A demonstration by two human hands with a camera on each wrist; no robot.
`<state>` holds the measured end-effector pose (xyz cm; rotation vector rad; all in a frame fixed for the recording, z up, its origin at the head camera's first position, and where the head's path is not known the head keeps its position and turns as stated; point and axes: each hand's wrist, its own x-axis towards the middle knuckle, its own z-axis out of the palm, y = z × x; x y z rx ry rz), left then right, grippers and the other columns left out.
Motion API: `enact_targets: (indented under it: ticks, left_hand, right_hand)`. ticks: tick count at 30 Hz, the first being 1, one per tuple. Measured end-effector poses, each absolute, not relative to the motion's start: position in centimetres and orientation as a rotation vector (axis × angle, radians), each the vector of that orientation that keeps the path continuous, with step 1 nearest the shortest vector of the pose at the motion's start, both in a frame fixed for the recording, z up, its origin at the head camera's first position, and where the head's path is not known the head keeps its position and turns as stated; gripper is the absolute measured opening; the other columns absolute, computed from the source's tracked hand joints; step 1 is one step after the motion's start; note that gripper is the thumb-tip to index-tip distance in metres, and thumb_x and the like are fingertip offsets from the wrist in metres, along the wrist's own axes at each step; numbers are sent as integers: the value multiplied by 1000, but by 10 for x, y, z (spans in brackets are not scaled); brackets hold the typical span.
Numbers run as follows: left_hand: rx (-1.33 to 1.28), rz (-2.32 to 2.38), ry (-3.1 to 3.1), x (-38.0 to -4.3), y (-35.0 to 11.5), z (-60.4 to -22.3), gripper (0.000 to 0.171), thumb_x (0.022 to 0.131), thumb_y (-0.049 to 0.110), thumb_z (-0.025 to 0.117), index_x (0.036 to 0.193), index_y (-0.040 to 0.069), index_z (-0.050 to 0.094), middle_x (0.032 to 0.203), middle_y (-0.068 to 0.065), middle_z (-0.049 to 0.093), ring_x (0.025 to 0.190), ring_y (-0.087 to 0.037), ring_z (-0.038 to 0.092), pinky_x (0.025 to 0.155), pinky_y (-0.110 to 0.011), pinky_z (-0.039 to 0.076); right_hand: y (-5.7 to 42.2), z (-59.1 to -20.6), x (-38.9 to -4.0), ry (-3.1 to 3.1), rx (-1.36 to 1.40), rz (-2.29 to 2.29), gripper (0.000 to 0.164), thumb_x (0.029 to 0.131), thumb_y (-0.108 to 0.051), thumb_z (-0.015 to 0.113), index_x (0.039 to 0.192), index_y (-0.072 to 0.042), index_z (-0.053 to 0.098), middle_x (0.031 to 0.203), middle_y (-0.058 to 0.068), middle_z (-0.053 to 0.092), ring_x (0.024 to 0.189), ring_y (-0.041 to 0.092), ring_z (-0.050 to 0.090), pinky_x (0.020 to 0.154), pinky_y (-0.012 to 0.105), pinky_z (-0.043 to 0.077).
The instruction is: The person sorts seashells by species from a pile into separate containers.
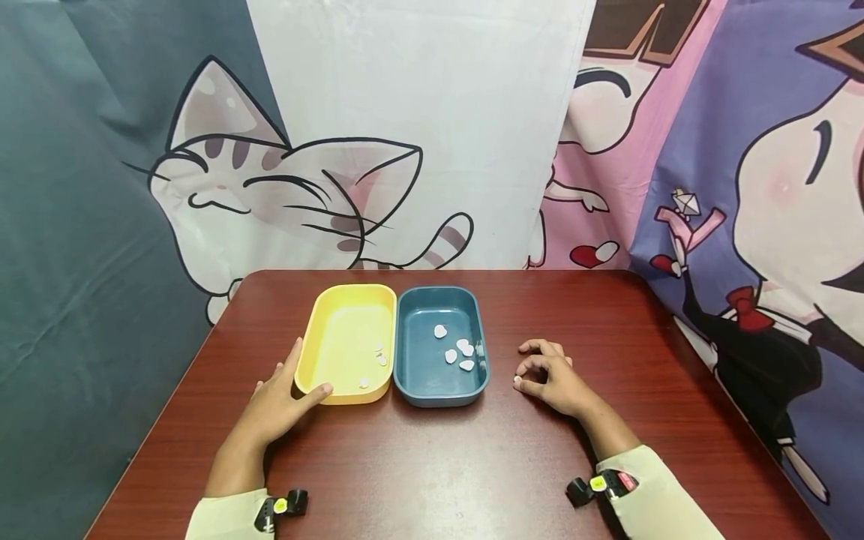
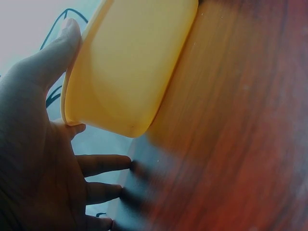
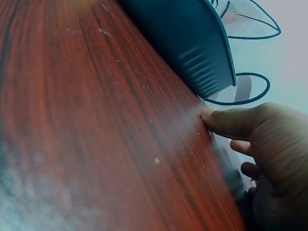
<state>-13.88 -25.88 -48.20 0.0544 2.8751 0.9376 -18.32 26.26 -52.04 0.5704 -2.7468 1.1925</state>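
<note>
A yellow tray (image 1: 324, 322) stands on the table beside a dark blue tray (image 1: 442, 401). My left hand (image 1: 278, 405) rests at the yellow tray's near left corner, thumb along the near rim and the other fingers spread out straight; the left wrist view shows this hand (image 2: 38, 144) against the tray's outer wall. Right of the blue tray, my right hand (image 1: 556, 381) pinches a small white pebble (image 1: 517, 381) between thumb and index finger, low over the table. In the right wrist view the pebble is hidden behind the thumb (image 3: 236, 121).
Several white pebbles (image 1: 451, 356) lie in the blue tray, and several smaller white ones (image 1: 364, 383) in the yellow tray. The reddish-brown wooden table (image 1: 432, 472) ends at a printed cartoon cloth (image 1: 439, 90) hung behind and along the sides.
</note>
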Motion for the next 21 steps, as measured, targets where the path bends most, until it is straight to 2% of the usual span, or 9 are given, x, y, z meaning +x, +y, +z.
enact_targets:
  ticks: [8,16,21]
  left_hand:
    - [51,931,2871,-139,-259,-482,116,98,69,67,178,21,-3,177,-34,21,163,-62,17,124,-88,8]
    - [54,935,2872,-140,-259,-481,117,98,70,67,178,20,-2,178,-33,21,163,-62,17,124,-88,8]
    - [57,930,2869,-139,-259,-481,117,98,70,67,178,19,-2,178,-33,21,163,-63,17,123,-88,9]
  right_hand:
    - [263,-522,-183,-2725,581,1199,20,86,-10,90,86,-23,76,141,13,60,141,39,40,96,49,22]
    - [262,-521,-184,-2724,578,1181,18,96,-10,82,87,-22,72,144,17,57,143,42,38,96,49,21]
    - [261,-522,-182,-2710,526,1173,20,102,-8,74,85,-18,72,143,22,58,141,47,39,100,60,24]
